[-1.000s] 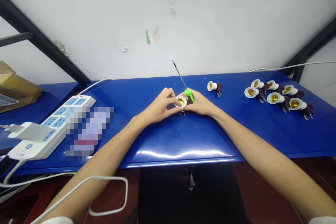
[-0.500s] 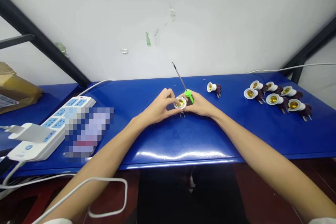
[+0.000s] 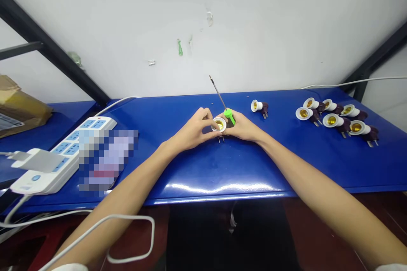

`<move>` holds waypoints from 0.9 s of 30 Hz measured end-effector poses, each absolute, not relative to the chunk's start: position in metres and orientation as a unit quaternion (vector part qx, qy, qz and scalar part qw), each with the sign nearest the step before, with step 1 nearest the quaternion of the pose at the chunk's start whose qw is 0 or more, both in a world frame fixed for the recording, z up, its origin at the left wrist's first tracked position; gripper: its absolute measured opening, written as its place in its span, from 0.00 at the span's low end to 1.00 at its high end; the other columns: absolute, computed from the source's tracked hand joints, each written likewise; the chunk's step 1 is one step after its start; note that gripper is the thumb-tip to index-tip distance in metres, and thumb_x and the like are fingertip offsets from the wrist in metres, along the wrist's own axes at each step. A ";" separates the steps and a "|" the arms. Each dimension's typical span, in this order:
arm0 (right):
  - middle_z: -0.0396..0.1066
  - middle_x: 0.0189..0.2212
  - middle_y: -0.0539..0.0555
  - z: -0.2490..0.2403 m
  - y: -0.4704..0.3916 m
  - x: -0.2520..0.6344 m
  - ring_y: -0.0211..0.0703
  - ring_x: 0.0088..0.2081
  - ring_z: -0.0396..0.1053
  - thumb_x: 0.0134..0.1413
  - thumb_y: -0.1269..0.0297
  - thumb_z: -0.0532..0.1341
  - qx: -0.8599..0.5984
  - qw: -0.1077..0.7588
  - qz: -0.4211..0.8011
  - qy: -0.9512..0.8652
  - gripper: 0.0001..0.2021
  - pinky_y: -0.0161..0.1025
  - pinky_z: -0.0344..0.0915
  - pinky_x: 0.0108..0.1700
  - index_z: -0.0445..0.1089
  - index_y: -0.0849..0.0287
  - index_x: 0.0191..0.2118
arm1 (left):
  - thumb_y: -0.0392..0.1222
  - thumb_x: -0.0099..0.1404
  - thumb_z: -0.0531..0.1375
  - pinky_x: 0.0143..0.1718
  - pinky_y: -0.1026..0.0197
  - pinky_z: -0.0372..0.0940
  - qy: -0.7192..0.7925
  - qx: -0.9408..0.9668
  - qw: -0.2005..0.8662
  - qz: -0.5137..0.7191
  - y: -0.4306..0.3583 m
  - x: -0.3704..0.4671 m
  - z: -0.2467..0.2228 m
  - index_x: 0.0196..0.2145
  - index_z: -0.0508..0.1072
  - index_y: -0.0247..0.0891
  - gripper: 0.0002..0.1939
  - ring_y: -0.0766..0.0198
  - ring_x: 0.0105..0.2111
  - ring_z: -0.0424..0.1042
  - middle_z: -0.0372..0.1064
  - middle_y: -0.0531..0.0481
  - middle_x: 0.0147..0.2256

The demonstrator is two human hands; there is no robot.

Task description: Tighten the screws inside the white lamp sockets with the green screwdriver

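At the middle of the blue table I hold a plug-in lamp socket (image 3: 218,124), its white rim and brass-coloured inside facing me and its metal prongs pointing down. My left hand (image 3: 199,129) grips it from the left, the index fingertip at the mouth and the thumb beneath the rim. From the other side my right hand (image 3: 241,126) closes round the socket's dark body. That same hand also keeps a screwdriver (image 3: 229,114), with a green and black handle, whose shaft points up toward the wall. Part of the socket body is hidden by my fingers.
One lamp socket (image 3: 260,106) lies just beyond my right hand; several more (image 3: 332,120) are grouped at the right. On the left are a white power strip (image 3: 68,148) with a charger (image 3: 40,160), a blurred-out phone-like item (image 3: 110,159) and a cardboard package (image 3: 22,108). A white cable (image 3: 133,217) loops over my left forearm.
Almost nothing differs. My left index finger has shifted slightly at the socket's mouth, and the whole view has moved by a few pixels.
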State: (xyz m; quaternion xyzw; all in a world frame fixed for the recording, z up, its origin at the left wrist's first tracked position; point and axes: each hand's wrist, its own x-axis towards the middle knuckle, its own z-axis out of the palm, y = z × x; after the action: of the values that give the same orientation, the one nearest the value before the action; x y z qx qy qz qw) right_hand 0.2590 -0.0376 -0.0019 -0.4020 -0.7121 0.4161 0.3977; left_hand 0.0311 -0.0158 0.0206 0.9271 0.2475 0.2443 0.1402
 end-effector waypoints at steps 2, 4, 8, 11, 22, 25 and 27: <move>0.73 0.38 0.51 -0.002 -0.037 0.259 0.44 0.40 0.68 0.44 0.53 0.77 -0.402 0.398 0.418 -0.711 0.23 0.44 0.66 0.48 0.71 0.58 0.42 | 0.50 0.71 0.66 0.43 0.55 0.63 0.250 0.927 0.140 0.242 -0.016 0.031 0.020 0.41 0.82 0.40 0.11 0.59 0.41 0.64 0.65 0.47 0.39; 0.73 0.38 0.51 -0.002 -0.037 0.259 0.44 0.40 0.68 0.43 0.53 0.77 -0.400 0.399 0.423 -0.708 0.24 0.44 0.66 0.47 0.72 0.59 0.43 | 0.51 0.72 0.66 0.44 0.55 0.64 0.254 0.927 0.142 0.238 -0.016 0.031 0.020 0.42 0.82 0.41 0.12 0.58 0.41 0.64 0.66 0.46 0.39; 0.73 0.38 0.50 -0.003 -0.037 0.259 0.44 0.39 0.68 0.44 0.53 0.77 -0.395 0.397 0.422 -0.713 0.23 0.44 0.65 0.48 0.72 0.58 0.43 | 0.52 0.71 0.66 0.46 0.54 0.65 0.258 0.923 0.151 0.241 -0.016 0.031 0.021 0.45 0.81 0.42 0.13 0.58 0.42 0.65 0.66 0.47 0.40; 0.71 0.36 0.49 -0.005 -0.035 0.259 0.43 0.39 0.67 0.43 0.53 0.76 -0.394 0.401 0.421 -0.712 0.23 0.44 0.65 0.47 0.71 0.57 0.42 | 0.52 0.70 0.67 0.49 0.53 0.66 0.265 0.919 0.159 0.243 -0.017 0.031 0.023 0.50 0.78 0.42 0.16 0.57 0.43 0.66 0.67 0.47 0.41; 0.65 0.33 0.46 -0.008 -0.034 0.262 0.41 0.36 0.62 0.43 0.56 0.75 -0.410 0.394 0.419 -0.708 0.21 0.40 0.61 0.40 0.64 0.55 0.37 | 0.54 0.69 0.67 0.51 0.52 0.71 0.270 0.905 0.202 0.261 -0.013 0.034 0.015 0.58 0.74 0.44 0.24 0.57 0.46 0.71 0.68 0.45 0.48; 0.67 0.35 0.47 -0.008 -0.035 0.264 0.42 0.37 0.63 0.45 0.56 0.75 -0.405 0.393 0.416 -0.713 0.21 0.41 0.62 0.41 0.66 0.55 0.39 | 0.55 0.68 0.68 0.50 0.52 0.72 0.273 0.899 0.210 0.272 -0.010 0.034 0.009 0.57 0.75 0.44 0.24 0.58 0.45 0.72 0.69 0.45 0.48; 0.68 0.36 0.48 -0.010 -0.034 0.265 0.43 0.38 0.64 0.45 0.55 0.75 -0.397 0.395 0.422 -0.713 0.22 0.41 0.63 0.42 0.67 0.55 0.41 | 0.55 0.68 0.69 0.50 0.52 0.73 0.272 0.896 0.212 0.281 -0.009 0.035 0.007 0.56 0.76 0.43 0.23 0.58 0.46 0.73 0.69 0.44 0.48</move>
State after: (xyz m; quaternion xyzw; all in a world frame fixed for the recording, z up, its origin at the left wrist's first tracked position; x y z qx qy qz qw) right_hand 0.2653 -0.0343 -0.0100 -0.3968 -0.7131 0.4222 0.3947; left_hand 0.0349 -0.0089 0.0071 0.8957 0.2715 0.2813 0.2116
